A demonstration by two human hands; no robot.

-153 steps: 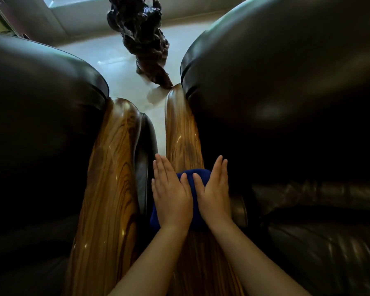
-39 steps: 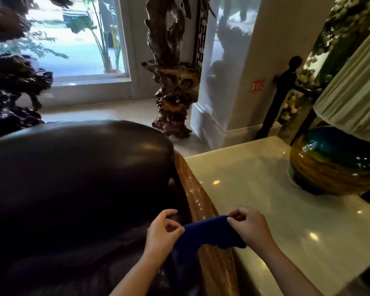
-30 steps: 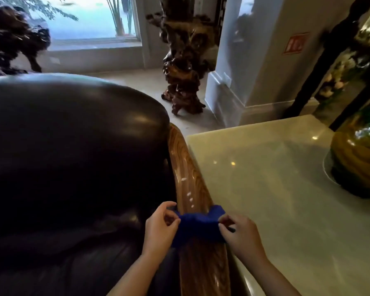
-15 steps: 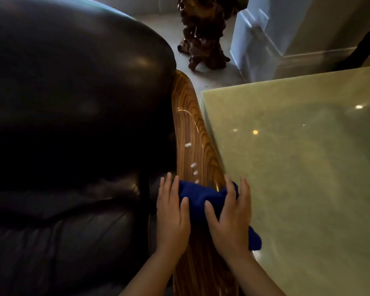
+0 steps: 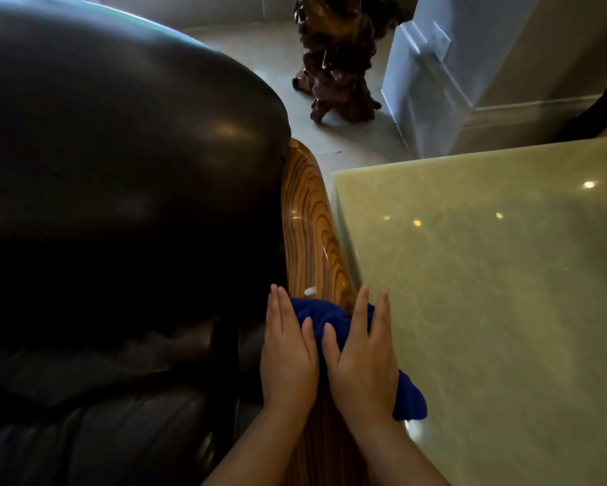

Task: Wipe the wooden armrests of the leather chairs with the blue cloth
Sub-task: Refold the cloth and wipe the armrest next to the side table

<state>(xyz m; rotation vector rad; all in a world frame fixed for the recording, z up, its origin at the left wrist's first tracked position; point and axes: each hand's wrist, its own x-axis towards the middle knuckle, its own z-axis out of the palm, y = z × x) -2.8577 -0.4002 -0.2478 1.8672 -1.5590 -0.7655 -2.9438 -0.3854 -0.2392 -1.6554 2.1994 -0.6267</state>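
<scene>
A glossy striped wooden armrest (image 5: 309,222) runs along the right side of a dark leather chair (image 5: 119,205). The blue cloth (image 5: 321,315) lies across the armrest near its front. My left hand (image 5: 288,356) presses flat on the cloth's left part, fingers straight and together. My right hand (image 5: 363,359) presses flat on its right part. A corner of the cloth sticks out past my right wrist over the table edge. Most of the cloth is hidden under my palms.
A pale green polished stone table (image 5: 487,292) stands tight against the armrest's right side. A dark carved wood sculpture (image 5: 337,61) stands on the floor beyond the chair. A white pillar base (image 5: 428,85) is at the back right.
I moved from the gap between two chairs to this armrest beside the table. My hands went from pinching the cloth's ends to pressing flat on it. The view tilted down.
</scene>
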